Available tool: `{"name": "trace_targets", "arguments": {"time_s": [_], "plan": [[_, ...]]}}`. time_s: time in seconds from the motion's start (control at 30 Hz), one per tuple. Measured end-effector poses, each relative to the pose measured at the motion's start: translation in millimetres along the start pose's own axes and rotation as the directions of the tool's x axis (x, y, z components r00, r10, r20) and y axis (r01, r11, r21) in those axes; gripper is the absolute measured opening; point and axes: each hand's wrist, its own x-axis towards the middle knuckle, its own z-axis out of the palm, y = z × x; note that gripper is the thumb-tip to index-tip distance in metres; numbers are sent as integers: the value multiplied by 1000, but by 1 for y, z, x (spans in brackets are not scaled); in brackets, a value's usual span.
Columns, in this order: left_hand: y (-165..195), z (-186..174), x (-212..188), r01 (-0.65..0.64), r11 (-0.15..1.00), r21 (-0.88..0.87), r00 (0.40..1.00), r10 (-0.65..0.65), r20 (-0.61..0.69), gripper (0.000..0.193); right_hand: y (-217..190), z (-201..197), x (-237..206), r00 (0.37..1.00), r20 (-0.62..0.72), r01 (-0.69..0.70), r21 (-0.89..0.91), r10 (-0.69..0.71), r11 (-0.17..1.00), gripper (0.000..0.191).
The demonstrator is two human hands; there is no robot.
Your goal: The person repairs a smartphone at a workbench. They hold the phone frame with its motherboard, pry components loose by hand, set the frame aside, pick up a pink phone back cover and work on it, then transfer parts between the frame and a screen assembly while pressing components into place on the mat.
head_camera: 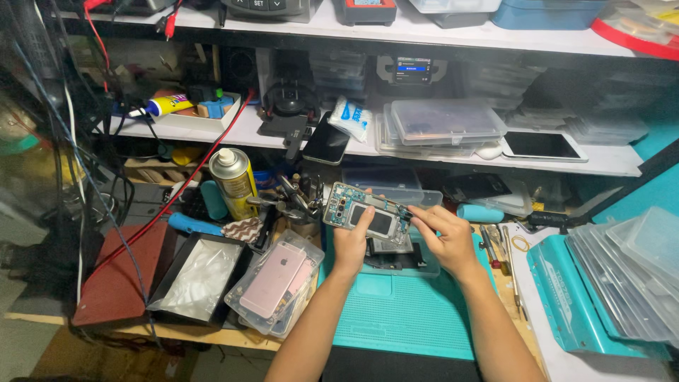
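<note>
From the head camera, the left hand (351, 244) and right hand (447, 239) hold an opened phone body (368, 214) above the teal work mat (403, 311), which lies on the desk (212, 332). The left fingers are clamped on its lower edge with the thumb pressed on its face; the right fingertips pinch its right end. The palms hide the parts beneath, and the small board details are too fine to read. Left of the mat a pink phone (274, 279) lies in a clear box, beside a yellow spray can (233, 182). Cluttered shelves fill the background; stacked clear trays (629, 276) run off the right edge.
</note>
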Motion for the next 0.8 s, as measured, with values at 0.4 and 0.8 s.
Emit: {"name": "trace_targets", "arguments": {"time_s": [0.4,0.8], "plan": [[0,2,-1,-12,1000,17,1000,12,27,41,-2,0,0,1000,-14,2,-1,-2,1000,27],[0,3,0,-12,998,-65,1000,12,0,44,-3,2,1,999,-30,36,-58,-38,998,24]]}}
